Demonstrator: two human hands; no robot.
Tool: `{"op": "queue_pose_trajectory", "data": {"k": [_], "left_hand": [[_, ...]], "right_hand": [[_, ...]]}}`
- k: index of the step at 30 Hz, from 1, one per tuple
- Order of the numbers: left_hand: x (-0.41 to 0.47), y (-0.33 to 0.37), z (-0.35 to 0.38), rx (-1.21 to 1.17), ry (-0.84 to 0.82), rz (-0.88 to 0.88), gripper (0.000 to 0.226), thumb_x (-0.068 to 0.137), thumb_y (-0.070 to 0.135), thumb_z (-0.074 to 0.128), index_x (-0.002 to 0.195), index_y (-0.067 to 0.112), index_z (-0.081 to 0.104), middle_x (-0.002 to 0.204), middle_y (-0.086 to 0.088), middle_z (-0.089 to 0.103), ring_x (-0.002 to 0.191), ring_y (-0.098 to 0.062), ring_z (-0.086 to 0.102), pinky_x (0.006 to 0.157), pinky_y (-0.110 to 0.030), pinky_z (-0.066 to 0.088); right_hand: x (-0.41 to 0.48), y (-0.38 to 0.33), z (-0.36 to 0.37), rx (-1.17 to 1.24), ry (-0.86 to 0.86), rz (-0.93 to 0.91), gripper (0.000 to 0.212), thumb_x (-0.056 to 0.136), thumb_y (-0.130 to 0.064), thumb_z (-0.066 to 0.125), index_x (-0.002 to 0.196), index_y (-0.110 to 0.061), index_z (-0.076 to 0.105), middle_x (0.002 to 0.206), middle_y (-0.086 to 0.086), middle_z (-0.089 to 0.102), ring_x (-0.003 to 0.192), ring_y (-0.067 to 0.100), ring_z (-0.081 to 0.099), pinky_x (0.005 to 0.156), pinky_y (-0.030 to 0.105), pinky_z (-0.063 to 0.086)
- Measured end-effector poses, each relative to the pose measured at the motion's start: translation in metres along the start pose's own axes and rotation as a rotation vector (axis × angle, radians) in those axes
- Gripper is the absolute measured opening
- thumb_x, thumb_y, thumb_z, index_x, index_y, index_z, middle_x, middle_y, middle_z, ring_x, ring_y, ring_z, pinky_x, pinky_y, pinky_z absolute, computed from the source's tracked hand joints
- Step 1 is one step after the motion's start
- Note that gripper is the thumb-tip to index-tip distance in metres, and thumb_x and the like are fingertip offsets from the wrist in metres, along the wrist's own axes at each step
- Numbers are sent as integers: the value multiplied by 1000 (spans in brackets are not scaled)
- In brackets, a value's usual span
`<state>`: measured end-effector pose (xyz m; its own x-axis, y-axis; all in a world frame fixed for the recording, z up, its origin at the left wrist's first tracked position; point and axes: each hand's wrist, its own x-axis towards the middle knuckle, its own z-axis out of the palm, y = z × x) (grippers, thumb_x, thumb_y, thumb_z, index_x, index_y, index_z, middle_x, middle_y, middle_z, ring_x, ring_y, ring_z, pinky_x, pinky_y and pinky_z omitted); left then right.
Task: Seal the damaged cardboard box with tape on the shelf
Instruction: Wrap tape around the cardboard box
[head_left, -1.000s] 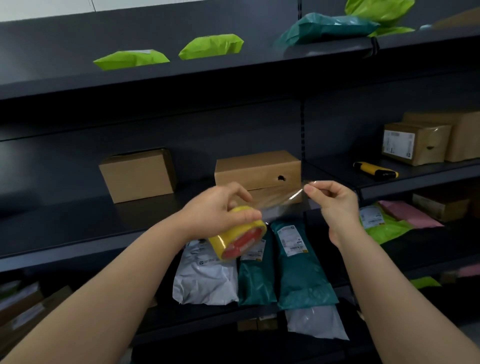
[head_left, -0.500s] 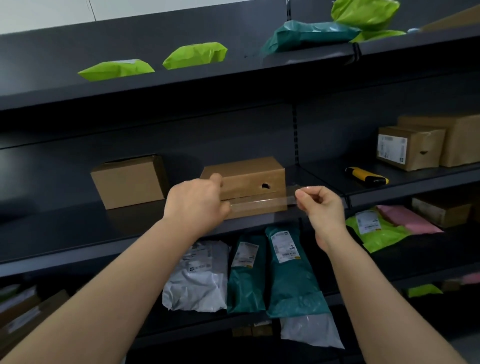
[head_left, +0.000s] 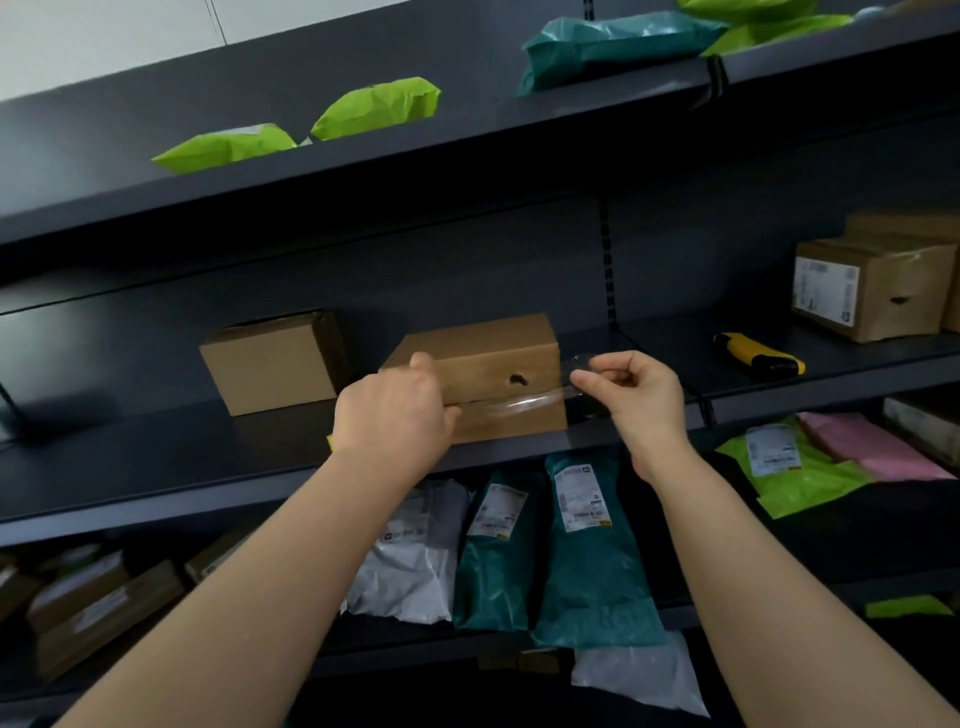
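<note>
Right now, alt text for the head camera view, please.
Two bare hands stretch clear tape across the front seam of a holed cardboard box on a dark shelf: the left hand holds its mostly hidden yellow roll, the right hand pinches the free end.

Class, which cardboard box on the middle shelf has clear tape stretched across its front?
The centre box, between the left hand and right hand; a tape strip spans its seam. The plain left box and labelled right box stand untouched.

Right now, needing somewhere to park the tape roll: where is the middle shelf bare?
Bare shelf left of the plain box, and between the damaged box and the yellow tool. The lower shelf's mailers are crowded.
</note>
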<state>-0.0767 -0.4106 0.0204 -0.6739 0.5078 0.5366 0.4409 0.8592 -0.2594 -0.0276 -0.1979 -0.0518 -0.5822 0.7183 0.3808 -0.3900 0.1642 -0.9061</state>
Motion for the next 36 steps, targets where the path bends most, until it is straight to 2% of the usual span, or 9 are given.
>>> {"op": "queue_pose_trajectory", "data": {"k": [7, 12, 20, 23, 28, 36], "left_hand": [[1, 3, 8, 0, 1, -48, 42, 93, 54, 53, 104, 15, 44, 96, -5, 66, 86, -30, 65, 58, -33, 38], [5, 4, 13, -9, -25, -64, 43, 93, 55, 52, 106, 14, 44, 97, -6, 65, 87, -30, 65, 59, -33, 39], [8, 3, 13, -30, -41, -73, 40, 93, 53, 54, 96, 17, 37, 97, -7, 66, 89, -31, 64, 60, -33, 38], [9, 5, 12, -16, -44, -78, 41, 93, 53, 54, 103, 15, 43, 98, -7, 65, 89, -30, 64, 59, -34, 38], [12, 6, 11, -20, -56, -81, 41, 93, 52, 54, 95, 18, 32, 98, -7, 65, 90, -30, 64, 59, -33, 37], [16, 6, 14, -21, -66, -84, 40, 94, 51, 54, 96, 17, 33, 98, -7, 65, 91, -30, 64, 60, -33, 37]], "right_hand": [[7, 12, 3, 0, 20, 1, 20, 71, -15, 85, 78, -22, 68, 75, -3, 59, 72, 9, 56, 77, 24, 53], [10, 17, 4, 5, 1, 6, 20, 71, -14, 85, 79, -21, 68, 75, -4, 58, 71, 8, 55, 71, 19, 49], [16, 21, 6, 20, -16, 5, 20, 72, -15, 85, 79, -22, 68, 75, -5, 57, 70, 5, 53, 67, 14, 47], [19, 23, 7, 29, -17, 6, 20, 72, -15, 85, 79, -24, 68, 75, -5, 57, 71, 5, 53, 68, 15, 47], [23, 25, 8, 22, -28, -2, 21, 71, -14, 85, 78, -24, 68, 76, -4, 59, 72, 6, 53, 67, 13, 47], [28, 27, 8, -16, -50, -2, 20, 72, -16, 84, 79, -24, 68, 73, -6, 57, 69, 4, 53, 66, 12, 46]]}}
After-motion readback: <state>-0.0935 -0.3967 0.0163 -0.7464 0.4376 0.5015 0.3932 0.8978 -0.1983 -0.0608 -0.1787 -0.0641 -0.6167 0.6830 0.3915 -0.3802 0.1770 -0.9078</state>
